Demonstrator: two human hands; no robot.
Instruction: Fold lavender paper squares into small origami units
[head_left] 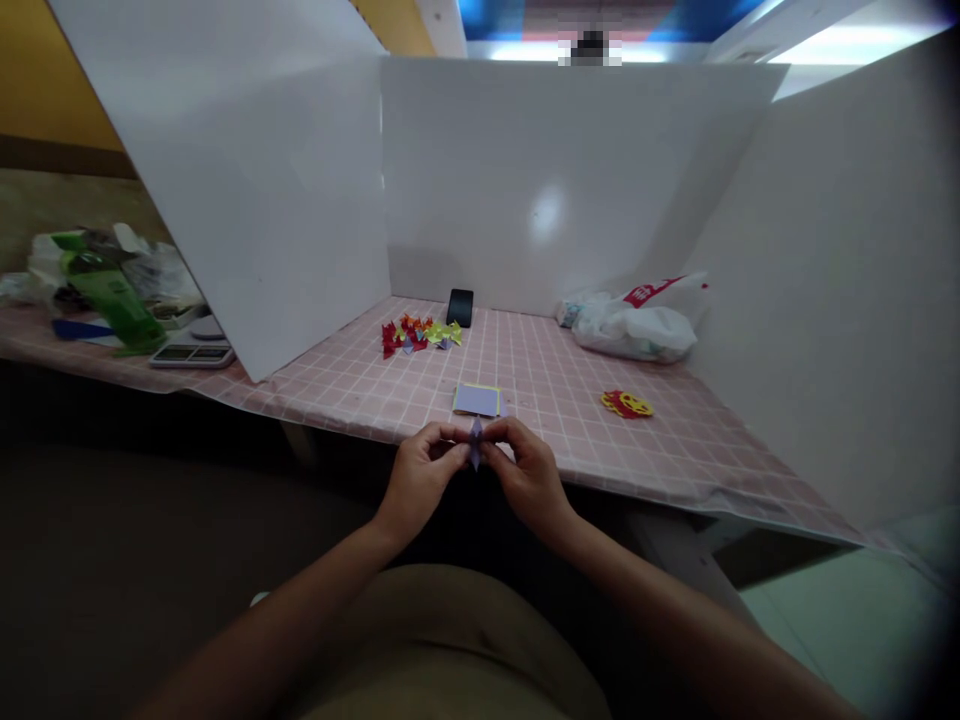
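Note:
A small folded piece of purple origami paper (475,443) is pinched between my two hands, upright and narrow, just off the table's front edge. On its left side my left hand (429,468) grips it with thumb and index finger. My right hand (526,472) pinches its other side the same way. Just beyond my fingers lies a stack of square paper sheets (478,400), purple on top with yellow showing at the rim. Farther back to the left sits a cluster of folded paper figures (420,335) in red, orange, yellow and purple.
White panels (570,180) wall the pink checked table (540,370) at the back and sides. A dark phone (460,307) leans at the back. At right are a white plastic bag (637,325) and red-and-yellow cutouts (627,404). Beyond the left panel stand a green bottle (112,295) and a scale (193,355).

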